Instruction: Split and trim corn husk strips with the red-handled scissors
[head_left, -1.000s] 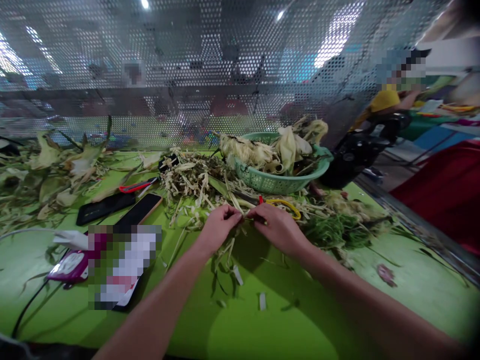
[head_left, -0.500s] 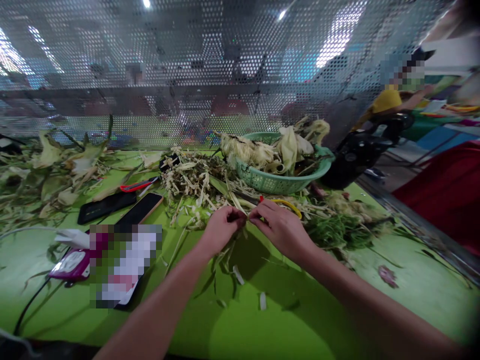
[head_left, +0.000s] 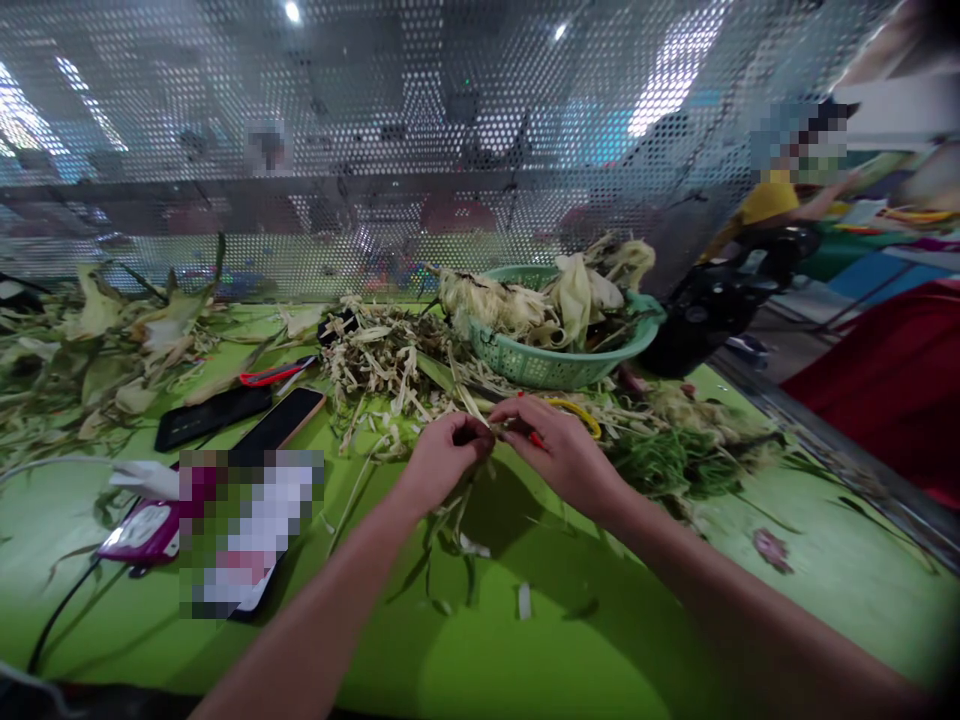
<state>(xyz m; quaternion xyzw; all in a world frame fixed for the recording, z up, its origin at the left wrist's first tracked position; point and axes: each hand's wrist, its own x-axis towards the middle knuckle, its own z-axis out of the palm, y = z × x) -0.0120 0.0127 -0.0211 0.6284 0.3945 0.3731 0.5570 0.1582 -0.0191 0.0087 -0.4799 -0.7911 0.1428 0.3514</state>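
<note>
Both my hands meet above the middle of the green table (head_left: 525,660). My left hand (head_left: 442,458) is closed on a small bunch of thin green-yellow plant strips (head_left: 450,525) that hang below it. My right hand (head_left: 559,452) pinches the top of the same bunch, fingers closed; a small red thing (head_left: 535,439) shows at its fingers. A pile of cut husk scraps (head_left: 390,365) lies just beyond my hands. A yellow loop (head_left: 577,410) lies behind my right hand.
A green basket (head_left: 559,365) of corn husks stands at the back. Two phones (head_left: 251,415) and red-handled scissors (head_left: 274,373) lie at the left, with husks (head_left: 97,330) beyond. Green stems (head_left: 675,465) lie right. A perforated metal screen (head_left: 420,150) backs the table. A person in yellow (head_left: 772,200) sits far right.
My hands have drawn slightly closer together and nearer the scrap pile. The hanging strips swing lower under my left hand. A red thing now shows at my right fingers.
</note>
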